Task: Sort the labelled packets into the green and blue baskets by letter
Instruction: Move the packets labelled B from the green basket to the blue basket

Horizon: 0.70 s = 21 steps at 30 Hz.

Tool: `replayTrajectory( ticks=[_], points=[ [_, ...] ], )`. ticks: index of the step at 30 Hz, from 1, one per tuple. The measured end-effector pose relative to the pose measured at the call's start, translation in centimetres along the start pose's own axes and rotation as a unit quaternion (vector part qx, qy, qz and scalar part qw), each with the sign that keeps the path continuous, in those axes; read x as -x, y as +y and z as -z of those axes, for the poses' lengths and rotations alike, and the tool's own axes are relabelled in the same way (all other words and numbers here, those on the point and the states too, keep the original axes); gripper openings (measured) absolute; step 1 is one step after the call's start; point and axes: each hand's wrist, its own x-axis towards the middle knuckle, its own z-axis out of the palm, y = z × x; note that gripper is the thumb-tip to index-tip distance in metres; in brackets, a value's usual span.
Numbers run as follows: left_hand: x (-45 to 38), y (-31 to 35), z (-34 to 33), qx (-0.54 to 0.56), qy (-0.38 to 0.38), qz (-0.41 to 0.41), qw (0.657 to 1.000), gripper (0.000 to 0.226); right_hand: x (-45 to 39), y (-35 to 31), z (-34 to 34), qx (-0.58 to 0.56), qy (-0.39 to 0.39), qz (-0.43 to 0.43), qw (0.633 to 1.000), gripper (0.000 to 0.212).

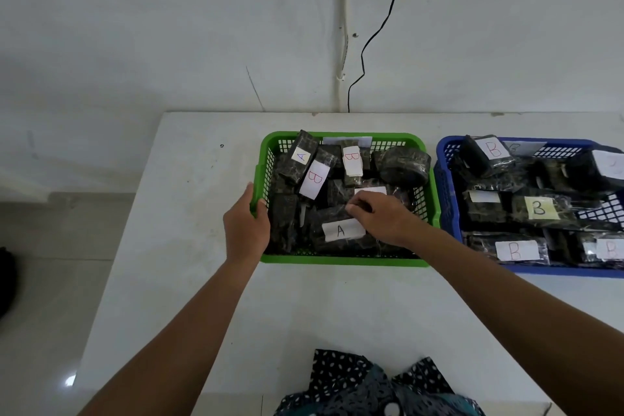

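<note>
A green basket [341, 260] sits mid-table, filled with several dark packets bearing white labels. My left hand [244, 221] grips its left rim, thumb over the edge. My right hand [381, 216] reaches into the basket with curled fingers on a dark packet just above the packet labelled A [341, 230]. Packets marked B [314, 179] and B [352, 160] and one marked A [301, 156] stand toward the basket's back. The blue basket [445, 186] on the right holds several packets marked B [515, 250].
Both baskets rest on a white table [189, 246] pushed against a white wall. A black cable [371, 44] and grey cords hang down the wall behind. Patterned clothing [371, 385] shows at the near table edge. Tiled floor lies to the left.
</note>
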Motion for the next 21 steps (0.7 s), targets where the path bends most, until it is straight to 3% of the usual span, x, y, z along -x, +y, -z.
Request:
replayTrajectory(
  ticks=[3,7,16,19,21],
  points=[
    [-0.9,-0.9,0.1,-0.016,-0.011,-0.032,0.999,0.03,-0.4,-0.7,-0.4,0.129,0.007,0.027,0.991,0.03],
    [-0.7,-1.2,0.1,0.007,-0.008,-0.03,0.999,0.036,-0.7,-3.0,-0.5,0.267,0.033,0.049,0.962,0.031],
    [-1.0,-2.2,0.1,0.043,-0.029,-0.031,0.998,0.039,-1.8,-7.2,-3.2,0.309,-0.075,0.04,0.947,0.033],
    [-1.1,-2.4,0.0,0.042,-0.029,-0.024,0.998,0.04,-2.0,-7.1,-3.8,0.309,-0.029,0.118,0.943,0.042],
    [-1.4,-2.7,0.1,0.034,-0.032,-0.026,0.999,0.039,-2.1,-7.3,-4.4,0.282,-0.052,0.171,0.943,0.058]
  ],
)
